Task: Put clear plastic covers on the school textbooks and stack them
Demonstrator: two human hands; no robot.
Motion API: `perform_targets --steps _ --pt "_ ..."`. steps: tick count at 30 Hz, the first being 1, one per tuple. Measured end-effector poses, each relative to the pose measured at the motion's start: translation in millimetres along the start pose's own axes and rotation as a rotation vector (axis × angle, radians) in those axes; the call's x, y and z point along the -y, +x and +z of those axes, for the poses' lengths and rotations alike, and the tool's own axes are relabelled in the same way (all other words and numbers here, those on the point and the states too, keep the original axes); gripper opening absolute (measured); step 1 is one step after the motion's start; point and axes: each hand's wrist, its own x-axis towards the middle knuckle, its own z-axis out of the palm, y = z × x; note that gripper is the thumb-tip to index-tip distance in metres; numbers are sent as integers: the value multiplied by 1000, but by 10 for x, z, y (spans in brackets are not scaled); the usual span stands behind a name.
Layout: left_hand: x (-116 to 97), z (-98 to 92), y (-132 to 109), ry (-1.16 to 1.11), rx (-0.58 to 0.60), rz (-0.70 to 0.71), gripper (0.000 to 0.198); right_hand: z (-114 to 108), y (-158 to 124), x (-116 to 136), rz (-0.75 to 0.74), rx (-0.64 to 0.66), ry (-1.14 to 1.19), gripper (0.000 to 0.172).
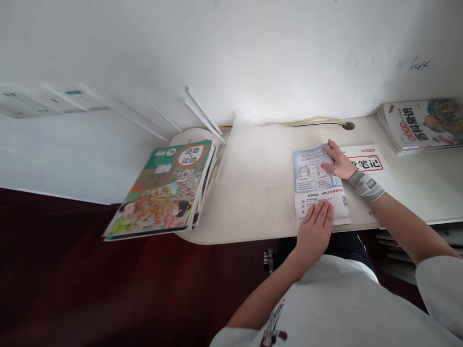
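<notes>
A blue-and-white printed page (305, 185) lies on the white desktop, beside and partly over a white book cover (365, 180) with a red-framed title. Whether the page is joined to that cover I cannot tell. My left hand (315, 229) rests flat on the page's lower edge, fingers stretched out and side by side. Higher up, my right hand (339, 161), with a grey band at the wrist, lies across the page's upper right side with fingers spread. Neither hand grips anything.
A stack of books (162, 188) with a green picture cover juts over the desk's left end. Another stack of books (423, 125) lies at the right against the wall. Yellow and black cables (311, 121) run along the back to a round hole (348, 126).
</notes>
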Motion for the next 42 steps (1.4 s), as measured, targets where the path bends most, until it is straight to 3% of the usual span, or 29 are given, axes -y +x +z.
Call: perform_targets --steps 9,14,20,26,31,37,42 --pt "-43 31 -14 -24 95 -87 51 47 -23 -11 43 -126 25 64" --pt "-27 -26 -59 53 82 -87 43 45 -43 29 -59 -39 9 64" --pt "-79 -53 -26 106 115 -93 46 83 -41 16 -57 1 -103 64" --pt "-152 35 98 112 41 22 44 85 -38 14 -91 30 -119 65" --pt "-202 111 125 115 21 28 44 95 -25 -26 -113 39 -89 67" --pt "-115 9 128 109 -31 55 43 87 -27 -55 -44 -122 59 76" --pt "-70 -6 41 88 0 59 43 111 -61 -8 -140 -35 -38 81"
